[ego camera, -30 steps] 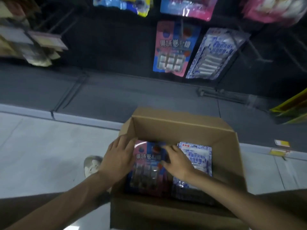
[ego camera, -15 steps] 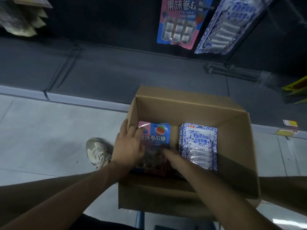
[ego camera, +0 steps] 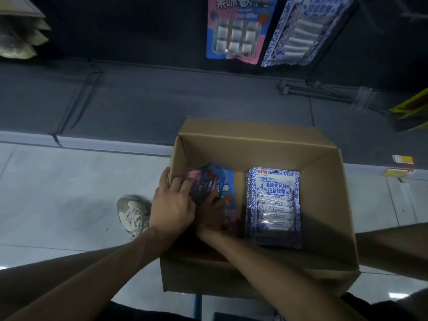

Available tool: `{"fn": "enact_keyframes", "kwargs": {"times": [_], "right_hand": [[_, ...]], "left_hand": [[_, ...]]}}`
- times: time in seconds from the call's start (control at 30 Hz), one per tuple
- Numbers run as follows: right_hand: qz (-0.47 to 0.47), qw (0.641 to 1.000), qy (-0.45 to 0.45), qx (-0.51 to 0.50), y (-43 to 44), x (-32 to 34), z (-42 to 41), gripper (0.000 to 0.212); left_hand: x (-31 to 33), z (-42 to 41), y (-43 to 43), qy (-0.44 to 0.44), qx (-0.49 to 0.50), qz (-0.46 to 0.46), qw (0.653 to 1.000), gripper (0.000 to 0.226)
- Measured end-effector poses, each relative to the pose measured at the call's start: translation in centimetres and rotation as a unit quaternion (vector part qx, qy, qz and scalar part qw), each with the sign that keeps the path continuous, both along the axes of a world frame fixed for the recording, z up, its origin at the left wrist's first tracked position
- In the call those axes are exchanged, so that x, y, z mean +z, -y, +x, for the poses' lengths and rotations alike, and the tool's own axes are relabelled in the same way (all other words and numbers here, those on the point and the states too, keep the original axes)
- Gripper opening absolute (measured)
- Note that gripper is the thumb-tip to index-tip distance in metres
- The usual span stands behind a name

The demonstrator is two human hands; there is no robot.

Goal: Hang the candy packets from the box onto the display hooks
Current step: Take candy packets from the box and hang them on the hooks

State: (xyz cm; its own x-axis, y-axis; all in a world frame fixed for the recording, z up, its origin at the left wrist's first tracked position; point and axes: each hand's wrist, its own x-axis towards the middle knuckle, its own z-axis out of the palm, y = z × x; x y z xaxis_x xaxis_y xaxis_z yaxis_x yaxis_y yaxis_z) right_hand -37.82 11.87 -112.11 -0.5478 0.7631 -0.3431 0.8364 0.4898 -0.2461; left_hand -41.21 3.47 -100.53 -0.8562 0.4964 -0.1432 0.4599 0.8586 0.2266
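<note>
While the open cardboard box is leaned over, the pink-and-blue candy packets are now gripped by both hands. They have been tipped up between the left hand and right hand. The blue-and-white packets right of the right hand have stayed flat.

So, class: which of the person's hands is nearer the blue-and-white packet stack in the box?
Right. The right hand lies on the pink-and-blue packets, beside the blue-and-white stack; the left hand is farther, at the box's left wall.
</note>
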Motion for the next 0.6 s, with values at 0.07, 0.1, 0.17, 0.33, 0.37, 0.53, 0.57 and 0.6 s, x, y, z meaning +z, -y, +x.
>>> {"fn": "enact_keyframes", "kwargs": {"times": [0.07, 0.1, 0.17, 0.33, 0.37, 0.53, 0.57, 0.6], "right_hand": [[-0.153, 0.988, 0.032, 0.021, 0.1, 0.6, 0.5, 0.074], [-0.184, 0.983, 0.011, 0.008, 0.0, 0.8, 0.2, 0.068], [-0.243, 0.97, 0.013, 0.008, -1.9, 0.7, 0.3, 0.059], [-0.199, 0.979, 0.017, 0.041, -1.6, 2.0, 0.8, 0.056], [-0.218, 0.974, 0.008, 0.067, -2.0, 2.3, 1.5, 0.059], [-0.272, 0.959, -0.009, 0.081, -3.1, 3.6, 1.1, 0.039], [-0.27, 0.96, 0.009, 0.078, -3.3, 3.2, 0.6, 0.035], [-0.26, 0.963, 0.022, 0.063, -3.6, 3.1, 0.3, 0.033]], "left_hand": [[0.0, 0.0, 0.0, -0.005, 0.0, 0.002, 1.0, 0.051], [0.0, 0.0, 0.0, -0.007, 0.0, 0.001, 1.0, 0.051], [-0.1, -0.1, 0.1, -0.01, -0.001, -0.002, 1.0, 0.049], [-0.1, -0.1, 0.1, -0.014, -0.004, -0.003, 1.0, 0.049], [-0.1, -0.1, 0.1, -0.015, -0.004, -0.007, 1.0, 0.05], [0.0, -0.1, 0.2, -0.019, -0.004, -0.02, 1.0, 0.051], [0.0, -0.1, 0.2, -0.022, -0.007, -0.017, 1.0, 0.052], [0.0, -0.2, 0.2, -0.023, -0.009, -0.013, 1.0, 0.052]]}}
